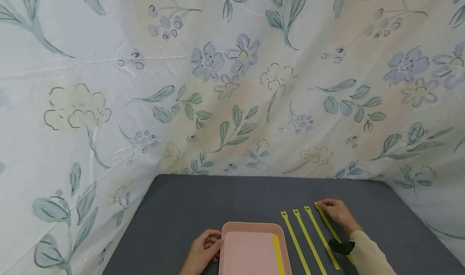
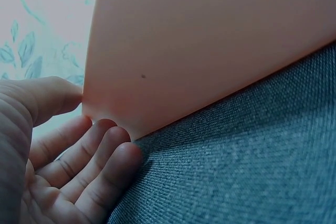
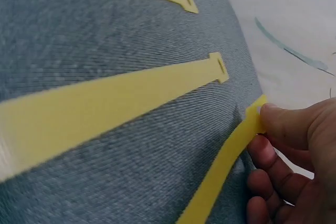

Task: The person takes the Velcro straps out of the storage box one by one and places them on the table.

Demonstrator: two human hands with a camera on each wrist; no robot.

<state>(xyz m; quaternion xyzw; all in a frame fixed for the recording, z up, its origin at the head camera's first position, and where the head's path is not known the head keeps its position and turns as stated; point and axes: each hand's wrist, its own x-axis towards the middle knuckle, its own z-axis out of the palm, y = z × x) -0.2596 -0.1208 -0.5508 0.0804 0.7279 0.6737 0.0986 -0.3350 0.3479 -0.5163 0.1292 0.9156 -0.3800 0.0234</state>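
Observation:
A yellow hook-and-loop cable tie (image 3: 223, 156) is pinched at its slotted head end between the thumb and fingers of my right hand (image 1: 339, 214); the rest of that strap (image 1: 332, 229) runs toward me, partly behind the wrist. Three similar yellow ties (image 1: 298, 242) lie side by side to its left on the dark cloth. My left hand (image 1: 205, 248) holds the left rim of a pink tray (image 1: 250, 228), thumb against the edge and fingers curled at its side. Inside the tray, near its right wall, lies another yellow tie (image 1: 277, 255).
Dark grey textured cloth (image 1: 218, 198) covers the table. A floral fabric curtain (image 1: 254, 105) hangs behind it and along both sides. A black band (image 1: 341, 246) is on the right wrist, at the end of a beige sleeve (image 1: 370, 255).

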